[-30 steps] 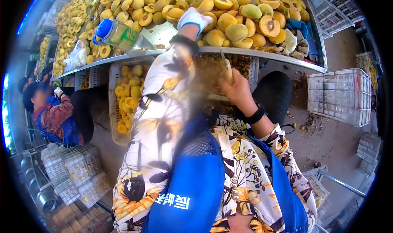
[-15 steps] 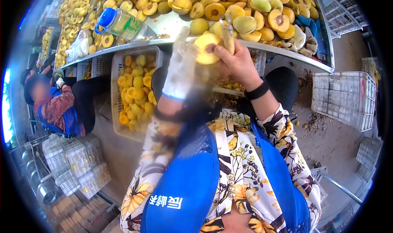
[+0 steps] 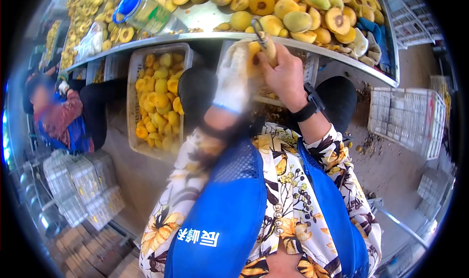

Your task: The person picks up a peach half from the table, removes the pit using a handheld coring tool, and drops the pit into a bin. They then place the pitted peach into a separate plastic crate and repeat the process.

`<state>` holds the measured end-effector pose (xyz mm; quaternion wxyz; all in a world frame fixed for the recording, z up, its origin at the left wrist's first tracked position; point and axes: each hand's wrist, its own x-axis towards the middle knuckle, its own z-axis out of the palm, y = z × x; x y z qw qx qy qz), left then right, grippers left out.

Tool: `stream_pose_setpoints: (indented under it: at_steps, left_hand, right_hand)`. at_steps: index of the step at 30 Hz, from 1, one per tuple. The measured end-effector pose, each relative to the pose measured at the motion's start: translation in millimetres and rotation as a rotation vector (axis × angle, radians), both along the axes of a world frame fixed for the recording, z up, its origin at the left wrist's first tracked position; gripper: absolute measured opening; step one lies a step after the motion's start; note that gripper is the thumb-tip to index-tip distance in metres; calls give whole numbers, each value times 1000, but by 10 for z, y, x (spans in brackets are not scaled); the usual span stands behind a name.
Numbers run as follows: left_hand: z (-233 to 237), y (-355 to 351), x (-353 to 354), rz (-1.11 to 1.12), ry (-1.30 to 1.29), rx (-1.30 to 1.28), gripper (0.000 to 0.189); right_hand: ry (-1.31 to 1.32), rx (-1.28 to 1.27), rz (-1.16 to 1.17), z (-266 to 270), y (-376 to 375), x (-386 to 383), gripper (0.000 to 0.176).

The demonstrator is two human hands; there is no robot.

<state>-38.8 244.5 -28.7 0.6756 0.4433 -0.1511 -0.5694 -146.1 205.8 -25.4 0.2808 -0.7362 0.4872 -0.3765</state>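
My left hand (image 3: 231,77), in a white glove, is closed around a halved yellow peach (image 3: 253,60) just in front of the table edge. Motion smears the glove, and the fingers hide part of the fruit. In my bare right hand (image 3: 284,77) is a pitting tool (image 3: 268,50) with a pale wooden handle and a curved metal end pointing up. The right fingers are wrapped round the handle, close against the peach half. A dark band sits on the right wrist.
Many peach halves (image 3: 298,21) cover the metal table (image 3: 207,21), beside a blue-capped bottle (image 3: 149,14). Below stands a crate of peach halves (image 3: 132,99). White crates (image 3: 408,121) stand at right, others (image 3: 83,185) at left. A co-worker (image 3: 63,111) sits at left.
My left hand has moved right and down and now closes on the peach half. The peach's cut face has turned partly away. The tool's metal end has tilted leftward.
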Motion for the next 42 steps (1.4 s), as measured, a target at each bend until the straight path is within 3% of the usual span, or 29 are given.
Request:
stream_pose_setpoints:
  at_steps: [2,3,5,7,8,10,11,12,14,16,18,20,22,24,25,27,28,30,31,33,35,37,41,42]
  left_hand:
    - [-111,54,-21,29,-239,-14,32]
    - [-169,83,-23,14,-370,-84,31]
    - [-288,132,-27,18,-629,-223,31]
    - [-375,130,-24,-5,-525,-179,26]
    - [-420,121,-19,-13,-473,-156,25]
    - [-499,-13,87,-101,-129,-96,20]
    - [-441,-9,196,-145,530,-141,21]
    - [-24,-70,141,69,337,391,32]
    - [18,3,184,93,75,184,40]
    - [-249,-32,283,94,-130,87,43]
    - [-249,-19,285,62,95,243,44]
    - [-754,-42,363,0,-86,70,35]
    - [-833,-29,329,-4,-54,-34,38]
    - [-853,-24,260,22,-31,-93,38]
    - [-573,-24,152,73,-16,-80,33]
    - [-411,28,86,122,-372,-102,31]
    - [-421,58,90,116,-743,-135,30]
    - [-384,78,51,153,-1157,-224,31]
    - [-338,68,10,198,-1200,-279,31]
    - [-220,76,-29,214,-909,-275,31]
    - [-217,67,22,132,-230,-131,27]
    - [-145,71,17,187,-356,-134,22]
    - [-124,36,48,197,-80,34,25]
    - [-133,36,37,171,-249,-4,27]
  right_hand:
    - [93,-46,25,-34,18,-13,14]
    - [95,204,-1,-60,-15,-23,12]
    - [82,219,23,-149,-61,-61,12]
    - [53,327,121,-23,-31,-63,12]
    - [135,81,411,60,29,-57,12]
    - [111,117,427,-49,185,-57,11]
    - [34,172,219,-63,234,-30,13]
    - [10,241,43,-46,179,-43,21]
    - [170,276,-24,-139,24,-176,28]
    - [222,294,-3,-154,100,-155,28]
    - [176,306,52,-161,236,-123,28]
    - [247,321,140,-173,324,-91,26]
    - [252,285,161,-166,358,-65,25]
    - [252,279,154,-166,362,-64,25]
    - [248,279,155,-179,371,-65,24]
    - [248,312,129,-143,408,-40,21]
    - [247,329,117,-123,430,-30,20]
    - [244,361,116,-96,457,-20,19]
    - [243,378,116,-86,468,-13,18]
    - [164,400,137,-68,491,9,18]
    - [127,443,160,-50,492,3,18]
    - [128,508,192,-37,476,6,18]
    - [170,458,194,-38,476,17,18]
    - [160,456,173,-38,480,31,18]
